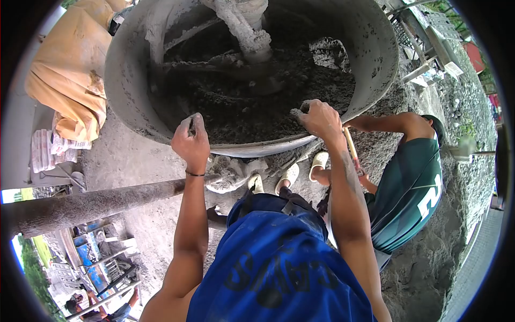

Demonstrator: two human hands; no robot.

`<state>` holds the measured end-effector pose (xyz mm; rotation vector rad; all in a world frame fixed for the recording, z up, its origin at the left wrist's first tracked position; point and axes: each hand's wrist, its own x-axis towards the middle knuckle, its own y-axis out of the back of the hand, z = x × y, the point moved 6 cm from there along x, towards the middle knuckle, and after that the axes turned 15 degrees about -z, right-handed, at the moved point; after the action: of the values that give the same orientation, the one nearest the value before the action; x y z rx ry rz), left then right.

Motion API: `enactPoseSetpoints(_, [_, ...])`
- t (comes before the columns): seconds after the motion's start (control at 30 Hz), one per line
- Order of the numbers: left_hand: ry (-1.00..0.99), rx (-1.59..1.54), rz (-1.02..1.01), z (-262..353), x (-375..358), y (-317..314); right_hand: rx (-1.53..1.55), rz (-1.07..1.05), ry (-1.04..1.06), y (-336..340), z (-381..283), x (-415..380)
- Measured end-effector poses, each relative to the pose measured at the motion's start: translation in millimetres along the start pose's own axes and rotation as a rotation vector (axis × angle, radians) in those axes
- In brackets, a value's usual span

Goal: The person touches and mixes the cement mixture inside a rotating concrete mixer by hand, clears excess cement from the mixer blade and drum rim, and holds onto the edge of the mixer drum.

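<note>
A large round mixer pan [120, 102] holds dark grey wet-looking mix [230, 112], with cement-crusted mixing arms [238, 27] standing in it. My left hand [192, 144] is at the near rim, left of centre, its fingers curled with thumb and fingertips drawn together. Farther right, my right hand [322, 122] reaches over the rim, fingers curled and grey with mix at the tips. Whatever either hand pinches is too small or hidden to make out. A pale, mix-coated lump [327, 52] shows at the pan's far right.
At my right, a person in a green shirt [405, 188] grips a wooden-handled tool [352, 145] beside the pan. A thick pole [107, 206] crosses from the left. An orange tarp [70, 64] covers something at upper left, above stacked bags [45, 150]. More people sit at lower left.
</note>
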<state>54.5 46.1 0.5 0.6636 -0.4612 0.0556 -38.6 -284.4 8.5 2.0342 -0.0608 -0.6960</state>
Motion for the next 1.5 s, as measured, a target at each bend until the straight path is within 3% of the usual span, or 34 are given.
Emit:
enactPoseSetpoints(0.43, [0.010,-0.013,-0.018,4.3,0.4,1.4,0.004,-0.050,-0.029,-0.7,-0.4,1.5])
enactPoseSetpoints(0.6, [-0.009,0.039,-0.016,6.6,0.5,2.3,-0.023,0.047,-0.017,1.7,-1.4,-2.9])
enactPoseSetpoints(1.23, [-0.018,0.076,-0.033,9.3,0.0,2.7,0.023,0.024,-0.003,1.8,-2.8,-4.5])
enactPoseSetpoints(1.5, [-0.013,0.025,-0.022,3.1,-0.4,1.0,0.013,0.111,0.013,1.0,0.9,-5.3])
